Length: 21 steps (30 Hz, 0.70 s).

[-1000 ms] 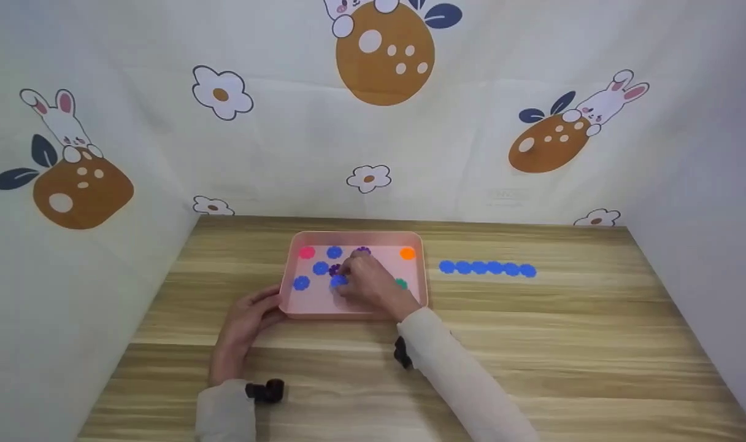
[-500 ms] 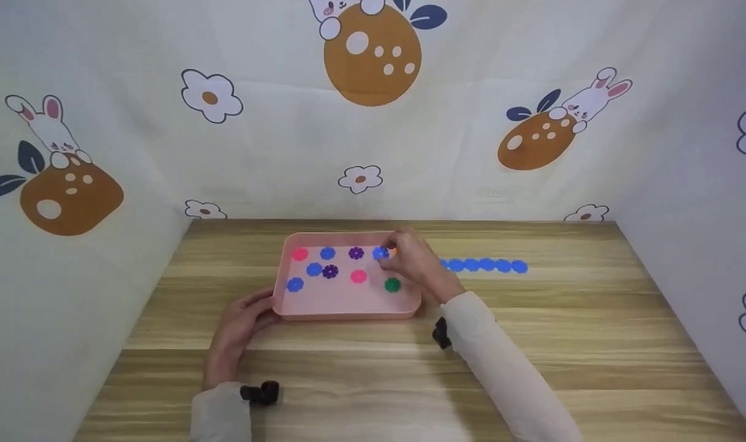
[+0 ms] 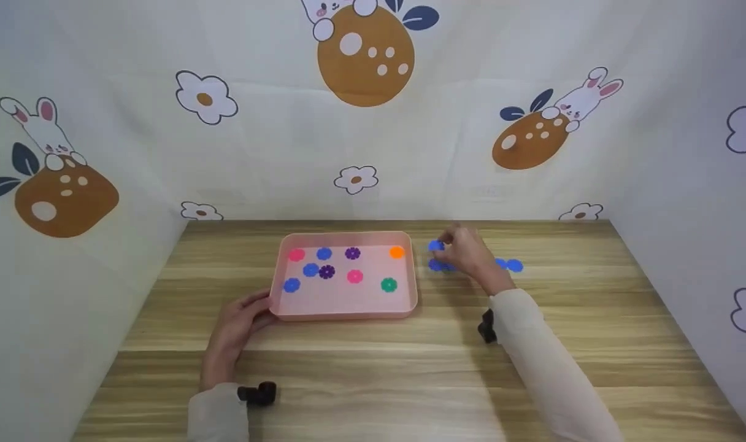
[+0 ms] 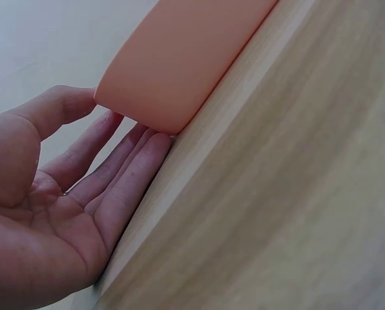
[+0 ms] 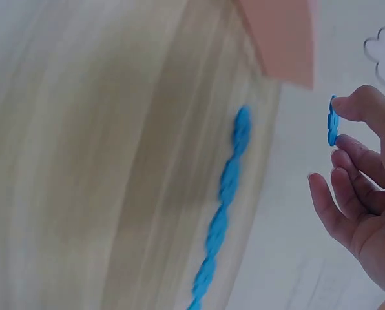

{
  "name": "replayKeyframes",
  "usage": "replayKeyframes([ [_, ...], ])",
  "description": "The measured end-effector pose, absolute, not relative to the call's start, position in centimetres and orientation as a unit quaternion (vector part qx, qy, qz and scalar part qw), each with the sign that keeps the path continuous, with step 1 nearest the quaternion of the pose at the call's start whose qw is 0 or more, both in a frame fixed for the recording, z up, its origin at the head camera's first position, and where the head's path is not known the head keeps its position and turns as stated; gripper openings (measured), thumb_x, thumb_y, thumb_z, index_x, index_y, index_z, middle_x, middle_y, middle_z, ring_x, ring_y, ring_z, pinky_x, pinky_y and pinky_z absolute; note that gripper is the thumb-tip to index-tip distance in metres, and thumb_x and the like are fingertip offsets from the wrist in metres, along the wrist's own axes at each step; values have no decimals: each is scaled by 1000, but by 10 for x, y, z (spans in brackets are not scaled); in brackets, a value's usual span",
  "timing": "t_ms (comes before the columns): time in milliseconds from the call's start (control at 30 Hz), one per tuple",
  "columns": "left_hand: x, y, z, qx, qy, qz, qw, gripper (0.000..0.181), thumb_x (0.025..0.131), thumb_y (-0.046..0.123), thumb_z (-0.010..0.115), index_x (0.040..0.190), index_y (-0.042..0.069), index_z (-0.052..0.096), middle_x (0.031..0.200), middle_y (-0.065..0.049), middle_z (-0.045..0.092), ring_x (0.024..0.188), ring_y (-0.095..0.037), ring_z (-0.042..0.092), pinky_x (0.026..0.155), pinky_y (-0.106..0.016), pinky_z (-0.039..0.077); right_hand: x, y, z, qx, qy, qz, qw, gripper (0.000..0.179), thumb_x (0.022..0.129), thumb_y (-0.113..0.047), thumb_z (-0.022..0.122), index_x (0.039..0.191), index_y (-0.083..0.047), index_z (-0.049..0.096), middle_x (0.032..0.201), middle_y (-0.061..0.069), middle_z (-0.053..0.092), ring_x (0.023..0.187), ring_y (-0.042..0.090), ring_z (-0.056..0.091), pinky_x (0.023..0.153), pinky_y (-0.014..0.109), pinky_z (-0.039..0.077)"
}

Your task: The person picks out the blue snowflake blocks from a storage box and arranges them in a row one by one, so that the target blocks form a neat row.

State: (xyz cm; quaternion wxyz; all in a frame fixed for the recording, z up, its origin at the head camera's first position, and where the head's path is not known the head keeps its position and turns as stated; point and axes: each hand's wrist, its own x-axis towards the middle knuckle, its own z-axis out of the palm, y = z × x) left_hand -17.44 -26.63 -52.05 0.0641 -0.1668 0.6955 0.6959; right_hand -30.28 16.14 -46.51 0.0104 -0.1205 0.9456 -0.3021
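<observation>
My right hand (image 3: 469,252) pinches a blue flower-shaped disc (image 3: 435,245) between thumb and fingertips, over the table right of the tray. In the right wrist view the disc (image 5: 332,121) is seen edge-on. Just below it lies a row of touching blue discs (image 3: 515,266), its middle hidden by the hand. My left hand (image 3: 235,325) touches the near left corner of the pink tray (image 3: 342,318). In the left wrist view its fairly straight fingers (image 4: 131,177) rest against the tray's outer wall (image 4: 179,58).
Inside the tray are blue discs (image 3: 292,285), purple discs (image 3: 327,272), pink discs (image 3: 355,276), an orange disc (image 3: 397,252) and a green disc (image 3: 389,285). A wood-grain table (image 3: 373,387) lies underneath. A printed cloth (image 3: 275,153) stands behind and at both sides.
My right hand has lifted a blue disc out of the tray and carried it right, over the left part of the row. The left hand stays at the tray's corner.
</observation>
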Motion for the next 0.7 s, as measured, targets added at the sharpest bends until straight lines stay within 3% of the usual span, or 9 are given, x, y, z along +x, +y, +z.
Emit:
replayKeyframes([
  [267, -176, -267, -520, -160, 698, 696, 59, 44, 101, 14, 59, 142, 0, 53, 145, -24, 54, 106, -14, 70, 93, -28, 60, -305, 214, -477, -83, 954, -289, 20, 37, 85, -17, 74, 111, 9, 70, 114, 25, 68, 109, 38, 64, 96, 51, 56],
  [700, -175, -266, -519, -184, 704, 682, 72, 47, 101, 25, 61, 144, 7, 53, 149, -19, 52, 114, -15, 68, 99, -29, 58, -298, 283, -480, -31, 954, -297, 33, 39, 91, -18, 70, 117, 10, 66, 117, 28, 64, 107, 37, 61, 96, 52, 56],
])
